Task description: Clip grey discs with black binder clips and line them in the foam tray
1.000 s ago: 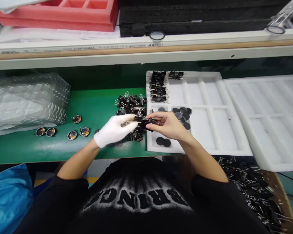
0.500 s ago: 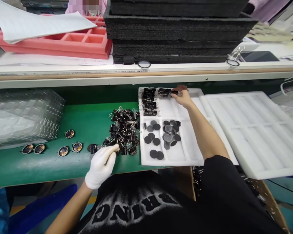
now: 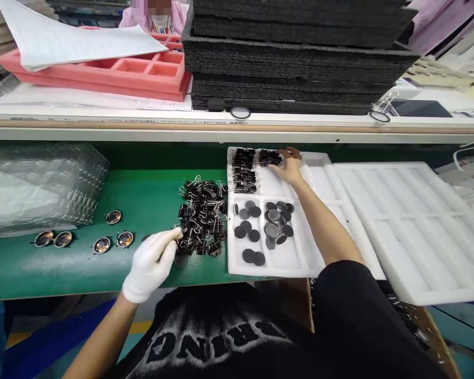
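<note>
My left hand (image 3: 152, 263), in a white glove, is closed at the left edge of a pile of black binder clips (image 3: 203, 216); what its fingertips hold, if anything, is too small to make out. A dark disc (image 3: 180, 260) lies just right of it on the green table. Bare, my right hand (image 3: 289, 166) reaches into the upper part of a white foam tray (image 3: 278, 268), its fingers around the right end of a short row of binder clips (image 3: 269, 157). More clips (image 3: 245, 171) fill the compartment to the left. Dark round discs (image 3: 276, 221) lie in the lower compartments.
Round tinted lenses with clips (image 3: 124, 239) lie on the green table (image 3: 82, 271) at the left, before stacked clear plastic trays (image 3: 35, 184). A second white tray (image 3: 422, 221) is at the right. Black foam (image 3: 300, 58) and a pink tray (image 3: 102, 79) sit on the shelf; a person is behind.
My left hand has moved left and slightly down, and the disc right of it now shows. My right hand has shifted slightly left at the clip row. The camera view has shifted slightly.
</note>
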Motion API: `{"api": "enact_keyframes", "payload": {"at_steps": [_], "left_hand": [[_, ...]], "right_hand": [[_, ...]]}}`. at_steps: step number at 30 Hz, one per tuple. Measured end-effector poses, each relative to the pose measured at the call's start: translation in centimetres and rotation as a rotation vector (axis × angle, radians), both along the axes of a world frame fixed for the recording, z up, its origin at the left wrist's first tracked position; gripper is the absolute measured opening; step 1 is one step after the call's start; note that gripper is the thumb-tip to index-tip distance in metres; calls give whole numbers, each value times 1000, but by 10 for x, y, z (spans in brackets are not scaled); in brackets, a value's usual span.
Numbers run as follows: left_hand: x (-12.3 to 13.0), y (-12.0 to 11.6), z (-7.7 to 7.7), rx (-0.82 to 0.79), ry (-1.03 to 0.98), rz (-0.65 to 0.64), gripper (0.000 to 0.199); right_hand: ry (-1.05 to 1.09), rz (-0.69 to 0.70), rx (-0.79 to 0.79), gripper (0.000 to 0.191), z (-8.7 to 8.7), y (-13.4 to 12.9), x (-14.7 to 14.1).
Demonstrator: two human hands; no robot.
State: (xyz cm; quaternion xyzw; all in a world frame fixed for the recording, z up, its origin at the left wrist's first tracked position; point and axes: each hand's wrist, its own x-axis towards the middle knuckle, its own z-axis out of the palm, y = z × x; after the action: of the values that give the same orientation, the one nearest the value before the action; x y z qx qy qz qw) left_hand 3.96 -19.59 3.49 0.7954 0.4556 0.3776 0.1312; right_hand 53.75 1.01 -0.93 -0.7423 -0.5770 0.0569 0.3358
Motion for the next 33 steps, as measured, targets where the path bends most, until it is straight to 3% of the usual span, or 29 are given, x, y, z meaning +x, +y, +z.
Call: {"api": "enact_keyframes", "payload": {"at_steps": [2, 4, 7, 9, 13, 15, 18, 22, 26, 29, 31, 33], "left_hand": [[-21, 3, 1, 50, 32, 56, 32], [-49, 8, 3, 94, 65, 184, 34], [-97, 17, 8, 92, 188, 396, 39], [-124, 21, 12, -11, 391, 470, 45], [-147, 31, 18, -361, 844, 403, 63], [-144, 39, 17, -428, 964, 329, 72], [-136, 54, 9, -406, 1044, 231, 63], [-136, 71, 2, -337, 1029, 162, 50], [-132, 75, 10, -181, 896, 178, 47], [-102, 68, 22, -8, 628, 233, 48], [-65, 58, 29, 114, 487, 200, 49], [-20, 46, 34, 212, 430, 62, 48]], "right_hand": [[-41, 1, 20, 58, 5, -16, 7], [-42, 33, 28, 47, 9, -44, 14], [-8, 237, -82, 44, 9, -97, 22], [-145, 416, -118, 52, 2, -129, 22], [-312, 420, -124, 54, -18, -168, 13], [-305, 421, -127, 51, -23, -175, 8], [-258, 427, -170, 44, -20, -173, 7], [-215, 347, -177, 34, -2, -168, 2], [-68, 133, 4, 24, 24, -177, -27], [416, 36, 161, 26, 39, -188, -65], [697, 124, 151, 32, 47, -195, -96], [857, 261, 113, 36, 52, -203, -128]]}}
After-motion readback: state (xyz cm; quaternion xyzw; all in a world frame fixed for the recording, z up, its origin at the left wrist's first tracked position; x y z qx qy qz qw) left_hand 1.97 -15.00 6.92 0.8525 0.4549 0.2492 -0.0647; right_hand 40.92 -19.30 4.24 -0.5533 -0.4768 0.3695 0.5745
